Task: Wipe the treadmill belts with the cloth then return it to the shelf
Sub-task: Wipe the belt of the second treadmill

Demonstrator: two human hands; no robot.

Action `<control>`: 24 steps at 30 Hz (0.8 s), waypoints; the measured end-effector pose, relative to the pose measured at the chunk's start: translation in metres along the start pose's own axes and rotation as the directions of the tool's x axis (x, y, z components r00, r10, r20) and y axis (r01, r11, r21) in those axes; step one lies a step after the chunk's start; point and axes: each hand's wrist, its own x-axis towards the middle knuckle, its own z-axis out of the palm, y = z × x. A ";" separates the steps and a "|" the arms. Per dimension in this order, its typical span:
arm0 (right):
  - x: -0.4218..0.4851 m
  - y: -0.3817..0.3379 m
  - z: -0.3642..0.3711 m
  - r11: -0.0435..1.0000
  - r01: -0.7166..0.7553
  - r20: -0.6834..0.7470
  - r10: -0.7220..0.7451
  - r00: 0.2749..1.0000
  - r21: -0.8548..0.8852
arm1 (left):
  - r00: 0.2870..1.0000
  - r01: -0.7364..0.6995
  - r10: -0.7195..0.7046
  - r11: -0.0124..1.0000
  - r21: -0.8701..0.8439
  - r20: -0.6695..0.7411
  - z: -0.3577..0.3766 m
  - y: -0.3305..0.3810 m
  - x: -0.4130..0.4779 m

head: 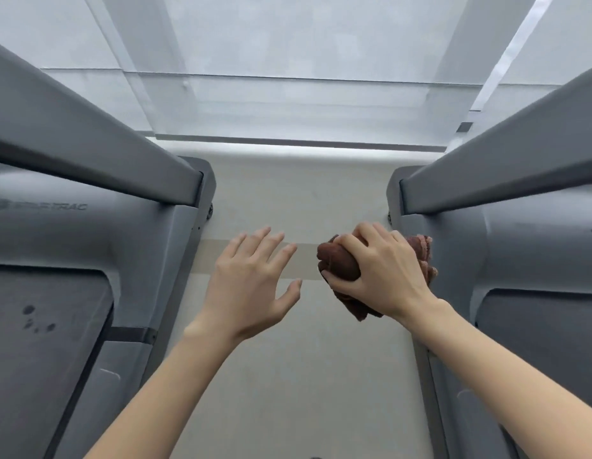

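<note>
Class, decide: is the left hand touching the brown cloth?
Apart. The head view shows floor between the left hand and the cloth gripped by the right hand.

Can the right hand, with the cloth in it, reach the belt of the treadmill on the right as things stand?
Probably yes. The right hand grips the cloth just beside the right treadmill, and nothing lies between it and that belt below.

Pale floor (304, 376), darker beige band (206, 256) crossing it mid-frame. Grey treadmill (72, 243) stands at 9 o'clock, second treadmill (536, 253) at 3 o'clock.
</note>
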 end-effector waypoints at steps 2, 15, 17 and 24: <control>0.008 -0.011 -0.054 1.000 0.014 -0.023 -0.014 1.000 -0.002 | 1.000 0.024 -0.024 1.000 -0.006 -0.001 -0.053 0.003 -0.002; 0.010 -0.098 -0.320 0.976 0.213 -0.147 -0.203 0.968 0.053 | 0.979 0.199 -0.201 0.979 -0.044 -0.029 -0.323 0.049 -0.079; 0.001 -0.107 -0.340 0.966 0.247 -0.136 -0.235 0.962 0.074 | 0.970 0.240 -0.241 0.970 -0.041 -0.020 -0.345 0.059 -0.096; -0.040 -0.126 -0.383 0.922 0.341 -0.079 -0.332 0.940 0.185 | 0.938 0.346 -0.346 0.938 -0.017 -0.004 -0.384 0.102 -0.166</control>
